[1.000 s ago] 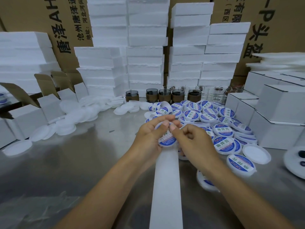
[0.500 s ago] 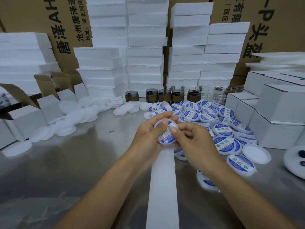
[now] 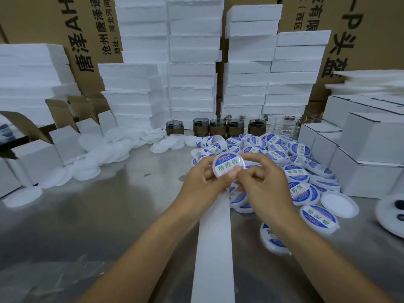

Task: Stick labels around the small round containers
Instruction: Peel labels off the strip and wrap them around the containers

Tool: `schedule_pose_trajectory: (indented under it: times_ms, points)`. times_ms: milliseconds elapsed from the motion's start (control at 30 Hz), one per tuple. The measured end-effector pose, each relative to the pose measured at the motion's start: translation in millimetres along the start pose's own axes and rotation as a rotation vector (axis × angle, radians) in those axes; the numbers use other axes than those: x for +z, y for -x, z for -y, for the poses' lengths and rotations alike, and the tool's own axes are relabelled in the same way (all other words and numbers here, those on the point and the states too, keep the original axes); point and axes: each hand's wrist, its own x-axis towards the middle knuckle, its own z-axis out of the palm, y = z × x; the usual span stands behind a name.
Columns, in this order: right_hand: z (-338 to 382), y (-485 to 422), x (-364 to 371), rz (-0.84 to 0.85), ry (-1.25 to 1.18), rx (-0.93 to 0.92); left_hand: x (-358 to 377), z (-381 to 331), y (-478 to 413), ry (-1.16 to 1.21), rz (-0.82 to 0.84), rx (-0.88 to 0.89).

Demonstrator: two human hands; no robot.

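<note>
The lower rim of the container (image 3: pixel 228 165) is covered by the left hand (image 3: pixel 203 180) and the right hand (image 3: pixel 262 182). Its side wall is not seen, so it cannot be told whether a label is around it. The small print on its top is too small to be read. The upper end of the white strip (image 3: pixel 215 248) is hidden behind the hands, and its lower end is cut off by the bottom edge. One tub (image 3: pixel 272 239) beside the strip is blurred. A white disc (image 3: pixel 391 212) is cut by the right edge.
</note>
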Motion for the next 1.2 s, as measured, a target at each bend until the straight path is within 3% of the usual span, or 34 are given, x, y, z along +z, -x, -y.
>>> schedule_pose_trajectory:
  times_ms: [233,533,700,1067,1200]
  points:
    - [-1,-1,-5,-0.030,-0.073,0.055,4,-1,2,-0.069,0.074,-0.009]
    - [0,0,-5,-0.031,-0.038,-0.007,-1,-2,0,-0.088,-0.004,-0.003]
    - [0,1,-1,0.082,0.002,-0.032,-4,-4,-1,-0.027,-0.070,0.001]
    - [-5,-7,-9,0.076,-0.008,-0.063,-4,-3,-1,-0.019,-0.050,-0.017]
    - [-14,-18,-24,-0.086,0.085,-0.015,-8,-4,-3,0.005,-0.113,-0.046]
